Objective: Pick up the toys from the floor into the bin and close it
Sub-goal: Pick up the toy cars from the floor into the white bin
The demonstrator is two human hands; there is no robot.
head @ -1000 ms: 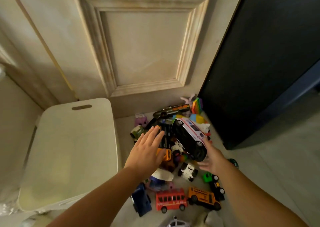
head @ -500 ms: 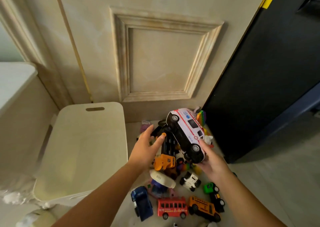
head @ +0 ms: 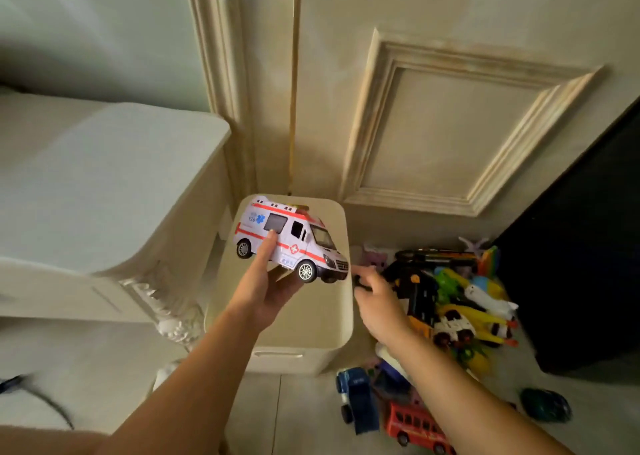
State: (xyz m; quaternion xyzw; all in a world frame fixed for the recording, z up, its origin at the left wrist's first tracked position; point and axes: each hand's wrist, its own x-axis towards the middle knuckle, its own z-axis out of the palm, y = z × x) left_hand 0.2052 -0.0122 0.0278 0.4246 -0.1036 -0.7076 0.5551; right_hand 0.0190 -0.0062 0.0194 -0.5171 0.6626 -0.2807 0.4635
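Left hand (head: 268,290) clamping the white toy ambulance with red stripes (head: 290,238) at frame centre, palm under it, one finger up its side, holding it above the closed cream plastic bin (head: 322,323). Right hand (head: 379,302) reaching low right of centre, fingers partly curled and empty, toward the heap of colourful toys (head: 460,302) lying on the floor. Blue toy truck (head: 356,399) and red toy bus (head: 415,427) lying at lower right.
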